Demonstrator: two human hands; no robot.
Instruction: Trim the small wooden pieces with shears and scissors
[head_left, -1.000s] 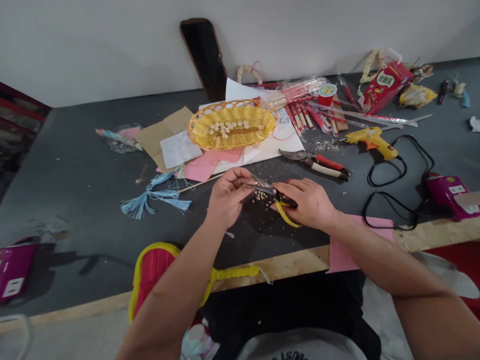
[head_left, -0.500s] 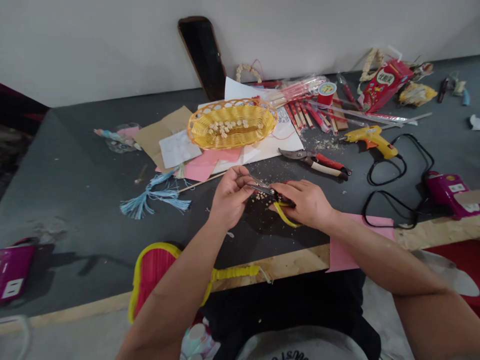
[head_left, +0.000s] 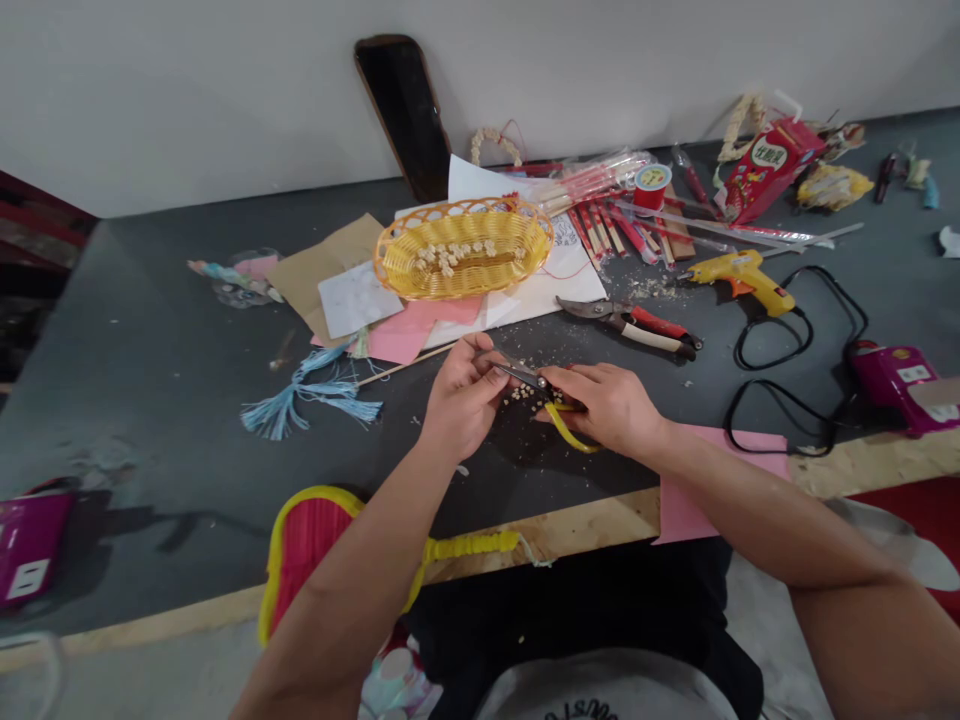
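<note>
My right hand (head_left: pixel 611 405) grips a pair of scissors (head_left: pixel 564 425) with yellow-edged handles, its blades pointing left. At the blade tips, the fingers of my left hand (head_left: pixel 466 390) are pinched together; whatever they hold is too small and too covered to name. Small pale bits (head_left: pixel 521 395) lie scattered on the dark table below the blades. Just beyond my hands rests a yellow woven basket (head_left: pixel 465 285) with several small beige flower-like pieces (head_left: pixel 454 255) in it. A thin stick (head_left: pixel 405 366) reaches from a blue tassel (head_left: pixel 311 392) toward my left hand.
Pruning shears (head_left: pixel 634 326) lie beyond my right hand, with a yellow glue gun (head_left: pixel 742 280) and its black cord farther right. A phone (head_left: pixel 403 115) leans on the wall. A red and yellow fan-shaped item (head_left: pixel 311 540) sits at the table's front edge, under my left forearm.
The scissor blades appear slightly more closed near my left fingers. Both hands stay in nearly the same place, and the other things lie as before.
</note>
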